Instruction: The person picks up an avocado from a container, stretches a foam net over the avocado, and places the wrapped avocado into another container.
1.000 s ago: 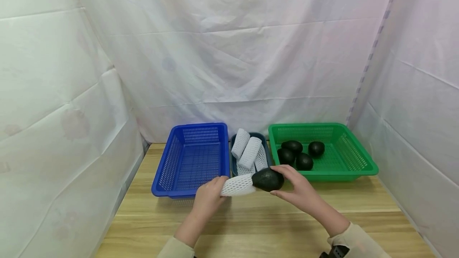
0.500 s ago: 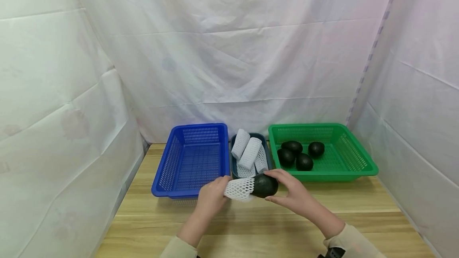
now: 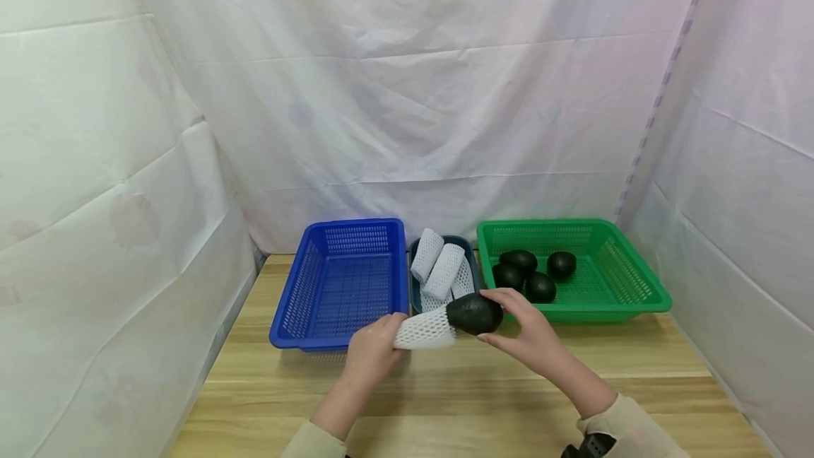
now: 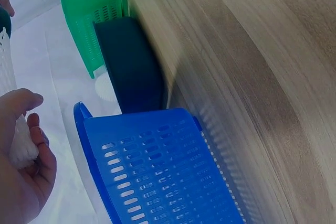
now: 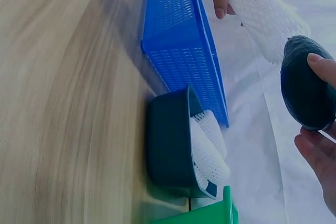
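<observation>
My left hand grips one end of a white foam net sleeve, its fingers curled round it in the left wrist view. Between thumb and fingers of my right hand is a dark avocado, held by its broad end. The narrow end of the avocado meets the sleeve's open mouth; in the right wrist view the avocado appears almost wholly outside the sleeve. Both are held above the table, in front of a small dark bin with several more foam net sleeves.
To the left stands a blue basket with nothing visible inside. A green basket at the right holds several avocados. All three containers stand in a row on the wooden table, before a white cloth backdrop.
Half a second ago the avocado was lower and closer to the left hand, against a bunched sleeve. Now it is farther right and up, and the sleeve is stretched longer.
</observation>
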{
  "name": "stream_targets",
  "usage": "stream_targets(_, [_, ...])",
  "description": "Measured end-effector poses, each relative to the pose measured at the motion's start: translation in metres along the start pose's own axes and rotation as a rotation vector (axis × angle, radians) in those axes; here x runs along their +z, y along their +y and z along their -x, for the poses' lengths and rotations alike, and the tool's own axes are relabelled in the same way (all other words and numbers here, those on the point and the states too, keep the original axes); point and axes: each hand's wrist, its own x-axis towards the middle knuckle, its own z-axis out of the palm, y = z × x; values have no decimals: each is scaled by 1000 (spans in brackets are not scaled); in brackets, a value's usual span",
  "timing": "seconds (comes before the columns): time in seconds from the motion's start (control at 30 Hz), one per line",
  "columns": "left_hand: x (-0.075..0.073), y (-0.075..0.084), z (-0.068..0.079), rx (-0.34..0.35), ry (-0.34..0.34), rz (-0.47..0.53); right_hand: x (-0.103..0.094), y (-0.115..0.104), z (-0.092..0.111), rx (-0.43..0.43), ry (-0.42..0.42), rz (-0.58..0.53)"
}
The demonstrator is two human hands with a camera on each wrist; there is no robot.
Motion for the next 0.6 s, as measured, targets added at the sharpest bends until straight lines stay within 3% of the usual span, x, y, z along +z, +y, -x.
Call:
stream_targets(0.27, [1, 2, -1, -10, 4, -12, 6, -2, 2, 1, -56, -43])
stream_targets(0.6, [4, 11, -6, -11, 29, -46, 16, -6, 1, 17, -48, -39])
